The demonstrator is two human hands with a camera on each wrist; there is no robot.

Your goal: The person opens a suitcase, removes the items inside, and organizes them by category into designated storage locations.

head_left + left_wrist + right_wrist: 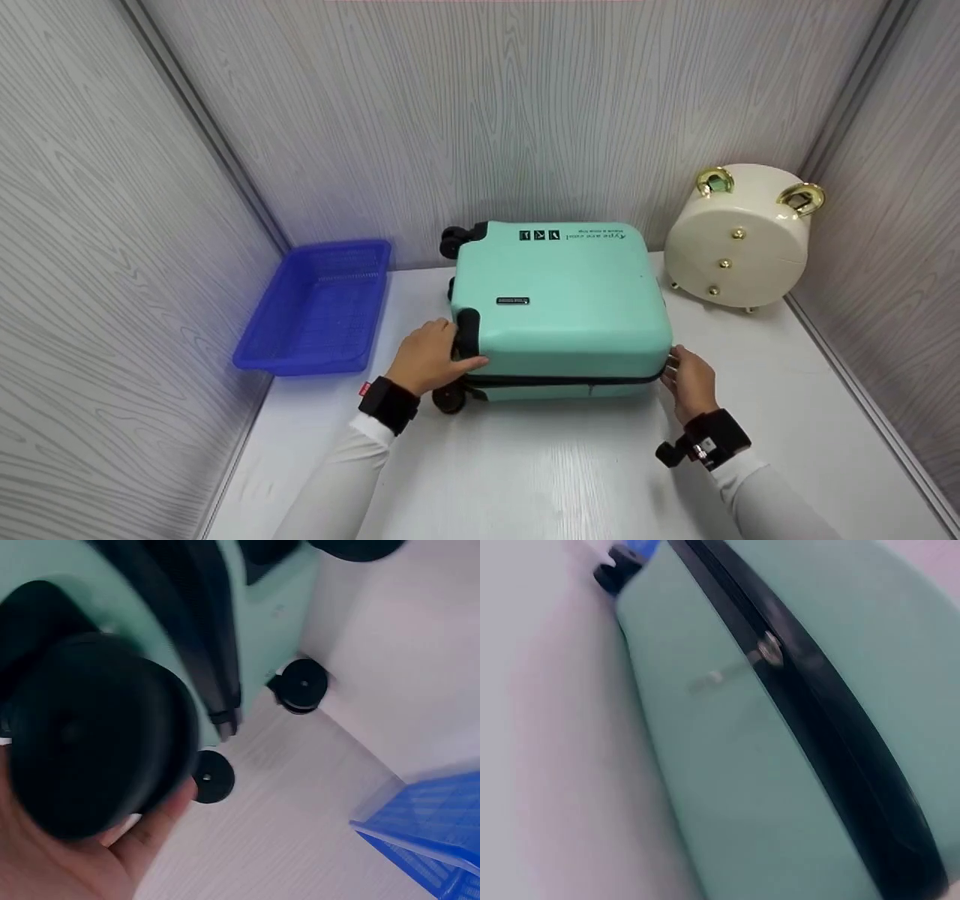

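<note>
A mint-green suitcase (562, 289) lies on its broad side in the head view, its black wheels pointing left. My left hand (427, 356) grips the near wheel end, the thumb along the front side and the fingers by the black corner guard (467, 334). Close up in the left wrist view, a black wheel (90, 735) hides part of that hand. At the near right corner, my right hand (691, 382) holds the suitcase edge with curved fingers, their tips partly hidden. A dark zip band with a metal zip pull (770, 650) shows in the right wrist view.
A blue plastic basket (262, 360) stands left of the suitcase against the walls. At the back right is a round cream case (750, 259) with gold ear-like rings and small feet. Wood-grain panels enclose the white table (555, 472) at the back and both sides.
</note>
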